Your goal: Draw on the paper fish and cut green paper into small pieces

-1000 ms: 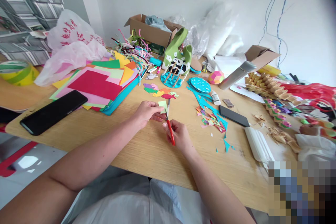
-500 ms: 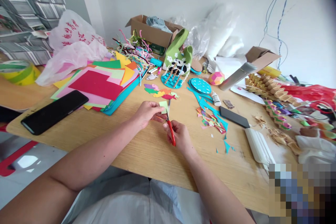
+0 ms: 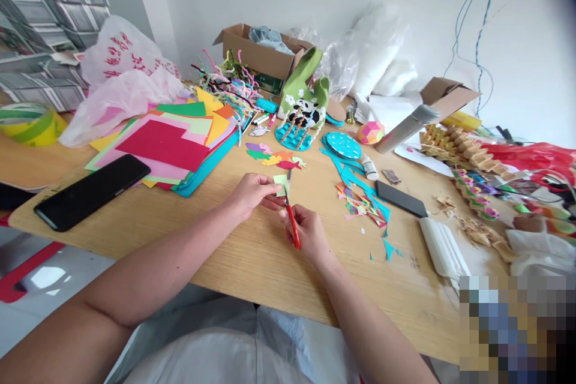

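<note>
Between the thumb and fingers of my left hand (image 3: 252, 197) is a small piece of light green paper (image 3: 281, 182). My right hand (image 3: 308, 233) grips red-handled scissors (image 3: 294, 225), their blades pointing away from me and meeting the paper's right side. Whether the blades are fully closed I cannot make out. Just beyond lie several colourful paper fish (image 3: 274, 158), in purple, green, orange, red and other colours. To the right sits a heap of small paper scraps (image 3: 362, 204) beside blue offcut strips (image 3: 346, 173).
At left are stacked coloured sheets (image 3: 166, 144) and a black phone (image 3: 92, 192). Behind the fish stand a green panda bag (image 3: 303, 105) and blue discs (image 3: 342, 146). A small white bottle (image 3: 369, 168), a dark grey slab (image 3: 400, 198) and a grey cylinder (image 3: 407, 128) occupy the right.
Both hands hold nearly the same pose, with the scissors still at the green paper. The view has shifted very slightly.
</note>
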Motion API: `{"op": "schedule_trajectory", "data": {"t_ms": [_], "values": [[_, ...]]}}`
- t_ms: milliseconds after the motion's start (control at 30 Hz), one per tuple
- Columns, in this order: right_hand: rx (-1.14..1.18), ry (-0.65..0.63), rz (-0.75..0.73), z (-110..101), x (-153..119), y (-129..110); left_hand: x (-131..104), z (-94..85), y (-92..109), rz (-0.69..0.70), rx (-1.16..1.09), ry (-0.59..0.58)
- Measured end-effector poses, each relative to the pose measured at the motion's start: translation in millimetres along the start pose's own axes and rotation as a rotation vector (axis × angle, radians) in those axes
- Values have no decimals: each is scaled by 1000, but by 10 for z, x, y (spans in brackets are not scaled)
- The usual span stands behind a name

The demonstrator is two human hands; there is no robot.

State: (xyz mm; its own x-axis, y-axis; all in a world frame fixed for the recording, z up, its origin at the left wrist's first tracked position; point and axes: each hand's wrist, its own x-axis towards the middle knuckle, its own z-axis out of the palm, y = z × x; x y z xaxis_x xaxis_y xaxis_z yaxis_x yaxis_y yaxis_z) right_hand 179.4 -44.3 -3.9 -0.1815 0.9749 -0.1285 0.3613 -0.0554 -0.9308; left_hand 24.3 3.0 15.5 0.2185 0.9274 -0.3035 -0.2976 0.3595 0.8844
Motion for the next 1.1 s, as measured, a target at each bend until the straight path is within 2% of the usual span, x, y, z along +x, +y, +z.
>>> {"op": "schedule_trajectory", "data": {"t_ms": [433, 1100], "values": [[13, 18, 4, 11, 1, -10, -8, 5, 7, 36, -20, 3], [14, 3, -12, 5, 4, 8, -18, 30, 3, 15, -24, -27]]}}
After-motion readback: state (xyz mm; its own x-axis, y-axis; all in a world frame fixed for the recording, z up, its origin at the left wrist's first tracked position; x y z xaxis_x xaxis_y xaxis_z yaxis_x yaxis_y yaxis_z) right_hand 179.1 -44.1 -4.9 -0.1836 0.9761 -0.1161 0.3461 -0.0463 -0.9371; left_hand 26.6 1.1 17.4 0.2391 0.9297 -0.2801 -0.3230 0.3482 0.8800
